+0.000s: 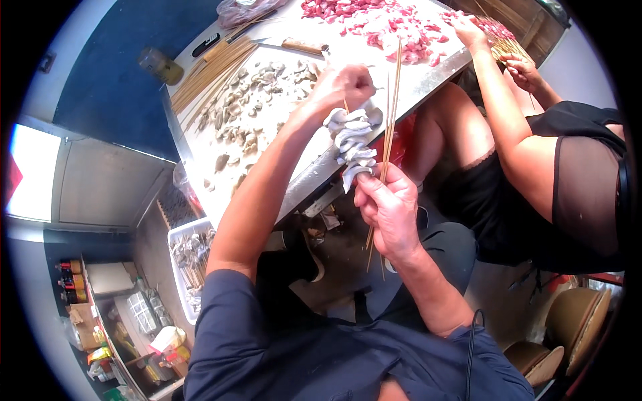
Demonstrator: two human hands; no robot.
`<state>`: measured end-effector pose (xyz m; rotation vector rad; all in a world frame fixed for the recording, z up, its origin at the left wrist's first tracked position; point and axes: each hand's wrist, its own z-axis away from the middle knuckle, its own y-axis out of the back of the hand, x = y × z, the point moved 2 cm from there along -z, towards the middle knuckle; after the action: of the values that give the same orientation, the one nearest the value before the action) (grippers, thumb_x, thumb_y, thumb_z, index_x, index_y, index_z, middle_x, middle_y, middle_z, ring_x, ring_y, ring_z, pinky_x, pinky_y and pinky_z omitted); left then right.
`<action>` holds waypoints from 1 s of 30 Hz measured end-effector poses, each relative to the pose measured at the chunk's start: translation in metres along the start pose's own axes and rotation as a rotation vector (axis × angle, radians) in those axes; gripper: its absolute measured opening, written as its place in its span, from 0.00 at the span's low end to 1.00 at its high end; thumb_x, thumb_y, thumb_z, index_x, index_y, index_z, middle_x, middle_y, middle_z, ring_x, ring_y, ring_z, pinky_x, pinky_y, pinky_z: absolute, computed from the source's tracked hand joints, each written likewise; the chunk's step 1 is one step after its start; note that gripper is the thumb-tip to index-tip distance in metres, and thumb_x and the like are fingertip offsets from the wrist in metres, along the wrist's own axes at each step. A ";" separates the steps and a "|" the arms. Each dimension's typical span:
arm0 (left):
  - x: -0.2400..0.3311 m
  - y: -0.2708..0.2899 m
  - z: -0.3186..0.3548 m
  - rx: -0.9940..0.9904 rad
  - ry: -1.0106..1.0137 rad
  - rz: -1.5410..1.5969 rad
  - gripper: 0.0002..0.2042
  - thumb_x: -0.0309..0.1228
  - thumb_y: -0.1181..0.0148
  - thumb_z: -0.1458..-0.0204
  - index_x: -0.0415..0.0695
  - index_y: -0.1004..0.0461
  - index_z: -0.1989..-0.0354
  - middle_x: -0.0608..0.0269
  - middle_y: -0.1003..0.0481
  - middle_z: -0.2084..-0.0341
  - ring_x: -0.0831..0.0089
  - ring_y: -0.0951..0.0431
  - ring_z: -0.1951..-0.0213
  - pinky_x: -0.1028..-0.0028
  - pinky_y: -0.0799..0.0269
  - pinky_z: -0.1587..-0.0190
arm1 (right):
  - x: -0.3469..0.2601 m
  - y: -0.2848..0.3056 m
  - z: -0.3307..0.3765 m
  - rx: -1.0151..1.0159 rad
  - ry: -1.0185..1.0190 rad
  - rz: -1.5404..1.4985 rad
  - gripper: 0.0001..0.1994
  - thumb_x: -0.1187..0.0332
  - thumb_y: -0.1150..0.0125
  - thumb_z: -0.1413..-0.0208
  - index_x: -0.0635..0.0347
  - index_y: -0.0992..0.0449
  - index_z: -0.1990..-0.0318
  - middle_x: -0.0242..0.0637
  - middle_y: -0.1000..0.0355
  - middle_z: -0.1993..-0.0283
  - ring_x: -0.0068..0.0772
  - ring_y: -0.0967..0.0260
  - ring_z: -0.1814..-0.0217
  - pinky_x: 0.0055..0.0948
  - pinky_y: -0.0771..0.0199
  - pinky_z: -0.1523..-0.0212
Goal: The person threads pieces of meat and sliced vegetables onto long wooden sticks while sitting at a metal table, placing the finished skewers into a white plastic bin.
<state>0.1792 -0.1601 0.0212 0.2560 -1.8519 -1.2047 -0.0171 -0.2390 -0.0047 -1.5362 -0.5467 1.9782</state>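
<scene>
Upright bamboo skewers (pixel 390 127) are gripped in my right hand (pixel 391 200), in front of the table edge. Beside them, a skewer threaded with folded grey-white meat slices (pixel 354 144) rises from the same hand, its lowest slice at my thumb. Above those slices my left hand (pixel 346 85) is closed with bent fingers over the table's near edge. Whatever it holds is hidden by the fingers. Loose grey pieces of meat (pixel 237 130) are spread over the white tabletop (pixel 197 157), left of my left forearm.
Bare bamboo skewers (pixel 207 77) lie at the table's left, near a jar (pixel 160 65). A wooden-handled tool (pixel 304 46) and red meat pieces (pixel 401 37) lie farther back. At right, a seated co-worker's hands (pixel 470 33) hold red-meat skewers. A white tray (pixel 175 235) of loaded skewers stands lower left.
</scene>
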 end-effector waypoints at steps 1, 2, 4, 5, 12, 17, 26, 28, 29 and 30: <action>0.000 0.006 0.005 0.101 0.081 0.174 0.09 0.29 0.39 0.53 0.37 0.22 0.66 0.55 0.22 0.76 0.70 0.21 0.73 0.72 0.25 0.67 | 0.000 0.001 0.000 0.001 0.001 -0.001 0.02 0.73 0.45 0.41 0.59 0.29 0.66 0.26 0.34 0.80 0.08 0.48 0.84 0.10 0.54 0.84; -0.002 0.012 0.011 0.203 0.162 0.347 0.08 0.27 0.40 0.52 0.36 0.22 0.67 0.57 0.22 0.77 0.73 0.22 0.75 0.73 0.26 0.69 | 0.001 0.001 0.000 -0.002 -0.002 -0.001 0.02 0.73 0.45 0.41 0.59 0.29 0.66 0.26 0.34 0.80 0.08 0.48 0.85 0.10 0.54 0.85; -0.005 0.027 0.026 0.257 0.151 0.554 0.07 0.28 0.42 0.45 0.37 0.25 0.63 0.65 0.24 0.76 0.80 0.26 0.72 0.80 0.31 0.68 | 0.002 0.000 0.000 -0.013 -0.008 -0.005 0.02 0.73 0.45 0.41 0.59 0.29 0.66 0.26 0.34 0.80 0.08 0.49 0.85 0.10 0.54 0.85; -0.003 0.033 0.035 0.288 0.159 0.585 0.07 0.27 0.42 0.45 0.37 0.25 0.63 0.66 0.24 0.76 0.81 0.27 0.72 0.80 0.32 0.68 | 0.002 0.001 0.000 -0.010 -0.018 0.004 0.02 0.73 0.45 0.41 0.59 0.29 0.66 0.26 0.34 0.80 0.08 0.49 0.85 0.10 0.55 0.85; -0.026 0.040 0.097 0.415 0.230 0.953 0.08 0.22 0.38 0.49 0.38 0.25 0.60 0.65 0.24 0.71 0.81 0.28 0.71 0.81 0.34 0.68 | 0.011 -0.004 0.000 -0.044 -0.065 0.051 0.02 0.73 0.45 0.40 0.58 0.29 0.66 0.30 0.31 0.79 0.09 0.50 0.87 0.10 0.55 0.87; -0.031 0.036 0.117 0.451 0.254 1.089 0.05 0.22 0.38 0.49 0.40 0.25 0.64 0.63 0.23 0.72 0.79 0.26 0.72 0.79 0.31 0.67 | 0.021 -0.009 0.000 -0.082 -0.110 0.111 0.02 0.73 0.45 0.40 0.58 0.29 0.65 0.30 0.31 0.79 0.08 0.50 0.88 0.11 0.56 0.87; -0.021 0.031 0.127 0.413 0.250 1.090 0.05 0.20 0.39 0.49 0.37 0.24 0.64 0.59 0.22 0.71 0.72 0.21 0.67 0.74 0.25 0.60 | 0.028 -0.010 -0.004 -0.087 -0.116 0.151 0.01 0.73 0.46 0.40 0.58 0.29 0.65 0.29 0.31 0.79 0.08 0.50 0.87 0.11 0.56 0.86; -0.017 0.031 0.128 0.405 0.229 1.092 0.06 0.20 0.40 0.49 0.36 0.24 0.62 0.59 0.22 0.70 0.73 0.21 0.66 0.74 0.25 0.59 | 0.029 -0.010 -0.004 -0.078 -0.116 0.158 0.01 0.73 0.46 0.40 0.58 0.29 0.65 0.28 0.31 0.79 0.08 0.50 0.87 0.11 0.55 0.86; -0.014 0.031 0.129 0.403 0.226 1.049 0.07 0.20 0.40 0.49 0.36 0.24 0.62 0.59 0.22 0.69 0.73 0.21 0.66 0.74 0.25 0.59 | 0.029 -0.009 -0.005 -0.079 -0.118 0.159 0.01 0.73 0.46 0.40 0.57 0.29 0.65 0.28 0.32 0.79 0.08 0.50 0.87 0.11 0.55 0.86; -0.012 0.031 0.129 0.399 0.222 1.006 0.07 0.20 0.40 0.49 0.35 0.24 0.61 0.58 0.22 0.69 0.73 0.21 0.65 0.74 0.25 0.59 | 0.030 -0.009 -0.005 -0.079 -0.120 0.161 0.01 0.73 0.46 0.40 0.57 0.29 0.65 0.28 0.32 0.79 0.08 0.50 0.87 0.11 0.55 0.86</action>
<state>0.0964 -0.0560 0.0221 -0.3009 -1.6468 -0.1116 -0.0163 -0.2132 -0.0222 -1.5589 -0.5724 2.2061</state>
